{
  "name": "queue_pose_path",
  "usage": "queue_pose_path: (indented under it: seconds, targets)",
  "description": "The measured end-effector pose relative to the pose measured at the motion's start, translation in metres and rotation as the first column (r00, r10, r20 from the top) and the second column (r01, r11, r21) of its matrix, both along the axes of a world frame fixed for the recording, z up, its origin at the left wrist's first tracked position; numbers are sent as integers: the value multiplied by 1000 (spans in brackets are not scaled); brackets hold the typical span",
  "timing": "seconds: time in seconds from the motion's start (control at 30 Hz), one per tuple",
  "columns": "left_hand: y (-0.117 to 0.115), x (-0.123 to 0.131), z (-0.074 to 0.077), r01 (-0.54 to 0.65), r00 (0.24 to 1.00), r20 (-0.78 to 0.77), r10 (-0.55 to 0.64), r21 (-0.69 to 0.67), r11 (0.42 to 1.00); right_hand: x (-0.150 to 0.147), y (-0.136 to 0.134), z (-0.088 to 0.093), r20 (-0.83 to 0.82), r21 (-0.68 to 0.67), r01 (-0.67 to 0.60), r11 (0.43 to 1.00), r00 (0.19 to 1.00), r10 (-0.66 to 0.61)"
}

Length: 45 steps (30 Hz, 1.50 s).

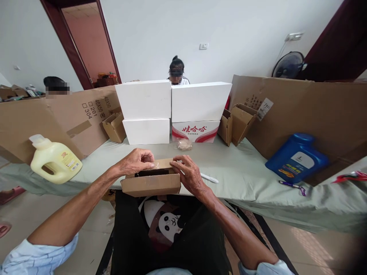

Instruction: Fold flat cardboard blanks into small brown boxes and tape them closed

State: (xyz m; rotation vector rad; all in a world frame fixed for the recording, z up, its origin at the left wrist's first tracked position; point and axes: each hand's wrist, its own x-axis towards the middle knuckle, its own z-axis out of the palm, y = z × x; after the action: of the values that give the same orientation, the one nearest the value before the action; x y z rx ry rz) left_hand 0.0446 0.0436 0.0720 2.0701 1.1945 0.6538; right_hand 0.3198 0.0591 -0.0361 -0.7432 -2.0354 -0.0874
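Note:
A small brown cardboard box (151,186) lies at the table's near edge, its top open toward me and dark inside. Its far flap (164,163) stands raised, and a small shiny patch shows on it, perhaps clear tape. My left hand (138,160) is closed, with thumb and fingertips pinching the flap's left part. At the flap's right end, my right hand (189,173) grips the cardboard between thumb and fingers. Just right of that hand lies a white plastic-looking handle (210,178). Beyond the box sits a crumpled clear plastic bundle (184,144).
White boxes (143,101) are stacked at the back, with a red-and-white carton (195,131) below. A yellow jug (56,160) stands left, a blue bottle (298,158) and a purple pen (292,186) right. Large cardboard sheets (298,114) flank the table. Two people are behind.

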Motion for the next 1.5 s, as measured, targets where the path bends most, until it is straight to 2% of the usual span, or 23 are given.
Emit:
queue_pose_path:
  seconds: [0.13,0.27,0.33,0.43,0.53,0.6,0.67,0.73,0.8,0.93,1.07,1.13,1.23,1.37,1.5]
  targets:
    - [7,6,1,-31,997,68,30,16,999,0,0,0,-2,7,7,1000,1000,-7]
    - [9,6,7,-150,936,334,116,75,986,0,3,0,-3,-1,11,1000,1000,-11]
    - [5,3,9,-196,903,407,135,112,974,2,5,3,-16,-28,-30,999,999,30]
    - [-6,-6,6,-223,938,309,159,185,957,7,4,15,-88,-104,-138,985,988,129]
    - [-14,-14,-4,-233,964,186,190,246,941,8,-9,34,-166,-144,-186,972,973,161]
    - [-17,-17,-11,-228,969,152,194,256,940,4,-23,45,-121,-156,-214,964,973,197]
    - [-18,-17,-16,-218,973,133,190,251,943,-4,-35,51,-6,-182,-247,952,968,250]
    - [-19,-16,-20,-200,978,115,176,255,946,-12,-42,50,91,-208,-248,946,958,271]
    - [-23,-15,-21,-160,986,86,142,266,951,-17,-39,45,111,-212,-223,951,962,250]
    - [-29,-17,-24,-44,999,22,39,302,952,-19,-15,38,18,-226,-195,954,979,204]
    - [-19,-18,-29,0,998,-54,23,396,918,-17,3,42,-55,-267,-190,945,982,182]
    - [-11,-17,-32,6,997,-72,27,416,909,-15,0,42,-47,-243,-186,952,983,180]
    - [-1,-15,-35,5,997,-66,27,432,902,-15,-10,37,51,-204,-154,967,984,168]
    - [2,-15,-32,27,999,-36,-13,405,914,-17,-15,26,101,-213,-99,972,987,123]
    - [-2,-13,-25,75,988,-152,-14,403,912,-20,-11,22,76,-209,-99,973,990,117]
